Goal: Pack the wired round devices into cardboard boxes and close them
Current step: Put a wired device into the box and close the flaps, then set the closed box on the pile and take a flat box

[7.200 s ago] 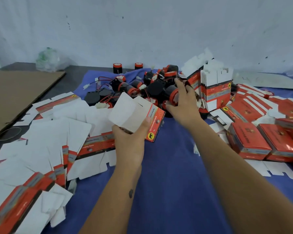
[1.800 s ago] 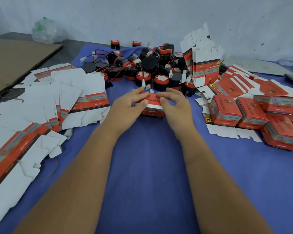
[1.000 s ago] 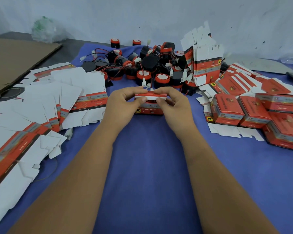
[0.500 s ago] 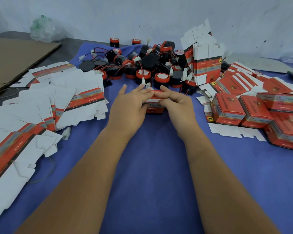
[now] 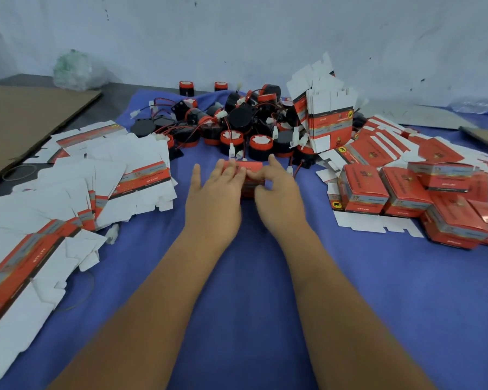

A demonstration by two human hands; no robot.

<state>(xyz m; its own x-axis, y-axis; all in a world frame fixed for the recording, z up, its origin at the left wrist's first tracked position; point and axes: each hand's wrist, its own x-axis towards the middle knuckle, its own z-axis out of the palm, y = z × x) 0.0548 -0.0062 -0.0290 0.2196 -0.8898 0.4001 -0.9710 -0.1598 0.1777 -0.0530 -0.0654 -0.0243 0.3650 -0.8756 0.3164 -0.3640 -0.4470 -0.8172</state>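
I am pressing my flat left hand (image 5: pixel 214 190) and loosely curled right hand (image 5: pixel 276 192), neither grip closed, on the red cardboard box (image 5: pixel 250 175) just before the device pile (image 5: pixel 237 122), its previously raised lid flap now down, nearly finishing this box.

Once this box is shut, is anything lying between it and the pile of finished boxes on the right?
Nothing solid. The red box sits under both hands, left hand and right hand. Between it and the closed boxes lies mostly bare blue cloth, with a flat white carton blank at the pile's near edge.
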